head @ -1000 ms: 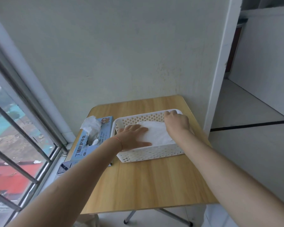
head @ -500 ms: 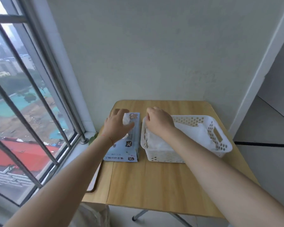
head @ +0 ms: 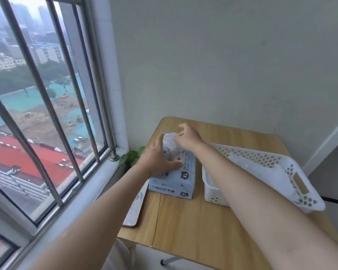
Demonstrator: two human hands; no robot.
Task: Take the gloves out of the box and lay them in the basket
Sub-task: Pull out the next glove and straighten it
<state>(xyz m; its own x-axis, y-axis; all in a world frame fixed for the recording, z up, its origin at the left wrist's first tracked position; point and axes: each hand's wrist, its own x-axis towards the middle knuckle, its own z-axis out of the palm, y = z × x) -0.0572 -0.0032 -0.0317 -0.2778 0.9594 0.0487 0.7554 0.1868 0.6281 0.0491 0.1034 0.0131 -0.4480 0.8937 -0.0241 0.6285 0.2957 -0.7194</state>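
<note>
Head view: the glove box (head: pixel 176 176), pale blue and marked XL, lies flat on the wooden table (head: pixel 183 221), just beside the left end of the white perforated basket (head: pixel 300 184). The left hand (head: pixel 156 160) rests palm-down on the box top, fingers spread and fairly straight, thumb lying across the lid; it presses rather than grips. The right hand (head: pixel 187 137) is at the far end of the box, above the opening, its fingertips pinching a crumpled white glove (head: pixel 169 140) that stands up out of the opening. The glove lies between the two hands, touching the right fingertips and just beside the left fingers. White gloves (head: pixel 261 168) lie inside the basket, spread along its floor. A barred window (head: pixel 47 114) stands to the left, with green leaves (head: pixel 131 155) at the sill corner
</note>
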